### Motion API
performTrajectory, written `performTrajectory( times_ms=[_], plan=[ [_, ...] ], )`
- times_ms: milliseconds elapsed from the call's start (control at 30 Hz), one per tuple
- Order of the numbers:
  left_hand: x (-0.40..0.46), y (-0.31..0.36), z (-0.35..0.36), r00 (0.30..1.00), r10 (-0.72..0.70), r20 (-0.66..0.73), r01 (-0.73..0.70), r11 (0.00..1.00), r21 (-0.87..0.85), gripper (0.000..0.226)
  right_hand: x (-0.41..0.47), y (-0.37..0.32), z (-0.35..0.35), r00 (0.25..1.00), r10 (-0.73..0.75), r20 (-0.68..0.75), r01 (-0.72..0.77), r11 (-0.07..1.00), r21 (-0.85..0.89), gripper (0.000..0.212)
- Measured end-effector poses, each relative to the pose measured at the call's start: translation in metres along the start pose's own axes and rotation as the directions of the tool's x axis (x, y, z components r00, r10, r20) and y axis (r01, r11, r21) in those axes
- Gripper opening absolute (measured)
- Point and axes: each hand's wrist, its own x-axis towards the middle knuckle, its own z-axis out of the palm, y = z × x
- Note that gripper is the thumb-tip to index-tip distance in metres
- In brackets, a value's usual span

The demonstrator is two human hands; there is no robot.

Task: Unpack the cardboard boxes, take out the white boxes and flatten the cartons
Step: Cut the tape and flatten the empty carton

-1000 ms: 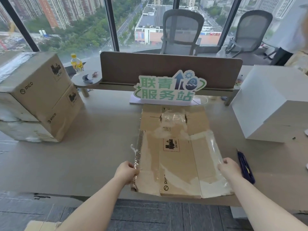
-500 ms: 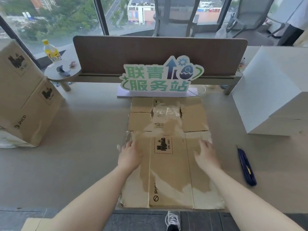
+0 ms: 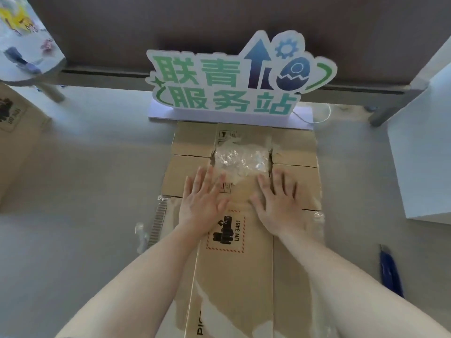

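Both palms flat on carton

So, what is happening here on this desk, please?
A person is flattening a cardboard carton on the desk. The left hand and the right hand lie open, palms down, pressing on the carton near its crumpled clear tape. The carton lies flat, its far end reaching the base of a green and white sign. A blue utility knife lies untouched to the right, a white box stands beyond it, and another brown carton waits at the left edge.
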Motion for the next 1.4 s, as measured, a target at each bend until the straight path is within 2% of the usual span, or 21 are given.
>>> performTrajectory(
  times_ms=[100,300,367,433,567,700,867,1033,1200,1300,1400],
  plan=[
    [0.002,-0.001,0.006,1.0,0.002,-0.021,-0.002,1.0,0.007,0.064,0.004,0.003,0.009,1.0,0.001,-0.008,-0.001,1.0,-0.004,0.074],
    [-0.004,0.005,-0.009,0.999,-0.009,0.048,0.009,1.0,0.019,0.07,0.0,0.007,-0.01,0.998,-0.027,0.05,0.022,0.996,0.091,0.078],
    [0.008,0.0,-0.023,1.0,-0.001,-0.02,0.001,1.0,0.005,0.065,0.007,0.016,-0.022,1.0,-0.002,0.002,0.001,0.991,0.135,0.076],
    [0.034,-0.008,-0.033,0.994,0.035,-0.101,-0.034,0.999,0.006,0.064,0.022,0.026,-0.028,0.998,0.061,-0.026,-0.058,0.994,0.089,0.076],
    [0.077,-0.012,-0.026,0.995,0.1,0.008,-0.101,0.994,0.032,0.072,0.048,0.028,-0.017,0.992,0.129,-0.011,-0.13,0.991,-0.022,0.073],
    [0.079,-0.011,-0.016,0.996,0.09,-0.023,-0.089,0.994,0.067,0.072,0.05,0.027,-0.008,0.987,0.154,-0.051,-0.156,0.987,-0.029,0.072],
    [0.079,-0.01,-0.021,0.996,0.086,0.005,-0.086,0.995,0.049,0.07,0.051,0.027,-0.009,0.989,0.139,-0.041,-0.139,0.99,-0.004,0.071],
    [0.045,-0.008,-0.029,0.996,0.091,0.022,-0.089,0.993,-0.073,0.071,0.016,0.018,-0.013,0.997,0.076,-0.028,-0.076,0.997,0.032,0.068],
    [-0.017,-0.005,-0.004,0.991,0.115,0.071,-0.117,0.993,0.023,0.07,-0.041,0.006,0.006,0.992,0.126,0.025,-0.127,0.992,0.014,0.07],
    [-0.019,-0.005,0.003,0.994,0.096,0.048,-0.098,0.994,0.054,0.068,-0.042,0.008,0.017,0.99,0.136,-0.026,-0.137,0.99,-0.018,0.072],
    [-0.02,-0.005,0.003,0.992,0.108,0.059,-0.111,0.993,0.048,0.068,-0.043,0.007,0.017,0.991,0.133,0.009,-0.133,0.991,-0.02,0.072]
  ],
)
